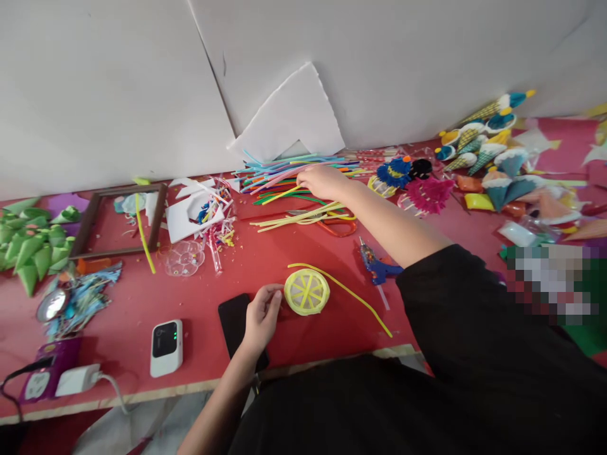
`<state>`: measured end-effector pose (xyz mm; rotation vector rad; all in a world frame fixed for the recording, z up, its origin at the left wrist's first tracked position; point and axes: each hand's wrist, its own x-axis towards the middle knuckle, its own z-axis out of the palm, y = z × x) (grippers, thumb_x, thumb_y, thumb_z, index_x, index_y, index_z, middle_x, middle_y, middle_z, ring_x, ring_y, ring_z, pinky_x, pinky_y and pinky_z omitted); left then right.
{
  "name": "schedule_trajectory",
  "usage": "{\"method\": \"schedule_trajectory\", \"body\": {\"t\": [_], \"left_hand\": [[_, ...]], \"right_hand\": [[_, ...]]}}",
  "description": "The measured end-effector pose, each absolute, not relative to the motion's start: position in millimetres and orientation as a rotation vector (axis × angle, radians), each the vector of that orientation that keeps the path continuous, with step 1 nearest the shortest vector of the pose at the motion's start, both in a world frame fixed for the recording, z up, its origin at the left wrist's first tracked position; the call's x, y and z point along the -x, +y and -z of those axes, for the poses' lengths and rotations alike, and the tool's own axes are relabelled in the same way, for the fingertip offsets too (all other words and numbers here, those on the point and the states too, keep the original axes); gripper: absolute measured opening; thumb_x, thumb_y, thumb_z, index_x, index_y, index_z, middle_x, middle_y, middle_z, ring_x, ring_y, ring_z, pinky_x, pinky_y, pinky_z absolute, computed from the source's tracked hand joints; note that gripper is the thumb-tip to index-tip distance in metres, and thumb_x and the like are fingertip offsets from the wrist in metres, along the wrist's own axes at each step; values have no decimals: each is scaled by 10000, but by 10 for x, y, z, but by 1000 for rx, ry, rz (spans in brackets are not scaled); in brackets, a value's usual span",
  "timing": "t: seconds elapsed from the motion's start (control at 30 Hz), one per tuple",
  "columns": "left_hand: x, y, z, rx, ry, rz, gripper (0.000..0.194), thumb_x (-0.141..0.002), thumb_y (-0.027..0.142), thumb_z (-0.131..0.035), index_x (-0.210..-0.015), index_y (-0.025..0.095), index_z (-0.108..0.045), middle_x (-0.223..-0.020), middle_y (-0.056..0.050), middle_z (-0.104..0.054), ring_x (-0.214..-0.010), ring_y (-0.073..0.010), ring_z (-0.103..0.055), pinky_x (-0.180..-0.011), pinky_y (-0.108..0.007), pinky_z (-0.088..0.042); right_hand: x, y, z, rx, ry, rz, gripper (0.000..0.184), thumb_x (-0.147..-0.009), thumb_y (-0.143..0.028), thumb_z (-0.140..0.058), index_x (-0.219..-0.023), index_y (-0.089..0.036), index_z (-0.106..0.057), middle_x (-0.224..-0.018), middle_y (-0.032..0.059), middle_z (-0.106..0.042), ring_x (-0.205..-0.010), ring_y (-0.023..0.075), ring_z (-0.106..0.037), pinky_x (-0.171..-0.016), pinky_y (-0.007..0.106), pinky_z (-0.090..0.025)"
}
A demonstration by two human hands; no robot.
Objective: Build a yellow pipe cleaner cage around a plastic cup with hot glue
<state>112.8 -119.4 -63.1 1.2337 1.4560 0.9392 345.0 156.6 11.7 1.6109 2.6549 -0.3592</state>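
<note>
My right hand (pixel 323 182) reaches to the back of the table, its fingers closed on the end of a yellow pipe cleaner (pixel 279 195) at a pile of coloured pipe cleaners (pixel 270 174). My left hand (pixel 262 316) is at the left edge of a round yellow lemon slice (pixel 307 292), its fingers loosely curled and thumb slightly apart. Whether the fingertips touch the rim is hard to see. Just right of the slice lies a bent yellow pipe cleaner (pixel 353 294). Pale yellow pipe cleaners (pixel 289 219) lie across orange-handled scissors (pixel 339 226).
A black phone (pixel 234 322) lies partly under my left hand. Nearby are a white device (pixel 165 347), a blue glue gun (pixel 377 262) and a brown frame (pixel 90 221). Green paper cones (pixel 35 249) stand left, small ice-cream cones (pixel 488 148) right. A white wall (pixel 379 69) rises behind.
</note>
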Motion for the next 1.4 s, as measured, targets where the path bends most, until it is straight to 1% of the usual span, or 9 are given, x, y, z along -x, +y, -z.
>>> {"method": "schedule_trajectory", "body": {"t": [0.2, 0.4, 0.5, 0.6, 0.73, 0.83, 1.03, 1.23, 1.4], "left_hand": [[-1136, -1184, 627, -1243, 1464, -932, 392, -929, 576, -634, -1020, 204, -721, -785, -26, -750, -624, -163, -678, -633, -271, -564], [-1140, -1182, 617, -1252, 1474, -925, 403, -930, 590, -625, -1037, 211, -709, -823, -33, -759, -655, -171, -690, -662, -282, -572], [-1151, -1178, 604, -1250, 1478, -921, 424, -924, 610, -624, -1031, 208, -708, -868, -44, -769, -667, -169, -688, -659, -278, -567], [-1157, -1176, 585, -1246, 1480, -913, 433, -917, 615, -632, -1028, 204, -712, -835, -35, -757, -651, -164, -673, -644, -271, -553], [-1159, -1185, 550, -1238, 1478, -902, 458, -906, 635, -638, -1038, 204, -719, -752, -12, -724, -631, -163, -652, -625, -266, -535], [-1171, -1184, 528, -1217, 1469, -896, 500, -885, 677, -639, -1033, 206, -718, -743, -13, -722, -661, -177, -667, -644, -278, -546], [-1210, -1110, 509, -1136, 1453, -850, 554, -845, 706, -671, -1056, 193, -684, -734, -10, -729, -669, -189, -689, -629, -282, -550], [-1283, -1015, 501, -1073, 1407, -768, 503, -742, 553, -826, -1057, 187, -683, -724, -10, -764, -666, -192, -720, -612, -253, -516], [-1289, -992, 499, -987, 1356, -751, 588, -728, 594, -835, -1095, 157, -694, -726, -56, -791, -744, -256, -787, -663, -295, -580]], "right_hand": [[-3542, 1310, -90, -1675, 2564, 482, 282, -1023, -209, -522, -1198, -159, -738, -1228, 142, -769, -1088, 253, -707, -864, 308, -465], [-3573, 1053, -254, -1736, 2562, 566, 343, -1021, -120, -418, -1179, -117, -723, -1273, 170, -749, -1144, 241, -702, -915, 293, -468], [-3558, 818, -329, -1687, 2517, 693, 309, -1014, -132, -435, -1134, -135, -719, -1031, 115, -804, -874, 185, -749, -806, 262, -487], [-3516, 539, -274, -1552, 2441, 830, 256, -1009, -158, -478, -1092, -166, -720, -825, 50, -790, -644, 138, -708, -671, 234, -469], [-3468, 250, -105, -1381, 2421, 841, 177, -925, -160, -647, -1079, -177, -734, -1057, 92, -799, -905, 187, -750, -721, 234, -474], [-3454, 118, -28, -1321, 2379, 797, 226, -900, -227, -727, -1118, -170, -722, -1153, 122, -768, -1048, 240, -730, -796, 273, -514], [-3421, 12, -18, -1272, 2244, 721, 321, -1010, -408, -656, -1241, -185, -668, -1268, 88, -687, -1121, 216, -683, -973, 440, -596], [-3397, 6, -67, -1244, 2179, 711, 355, -1005, -411, -663, -1288, -196, -652, -1316, 98, -667, -1142, 225, -678, -972, 436, -600], [-3394, -16, -56, -1268, 2164, 680, 369, -1000, -411, -670, -1300, -198, -647, -1329, 100, -660, -1159, 232, -673, -978, 440, -597]]}}
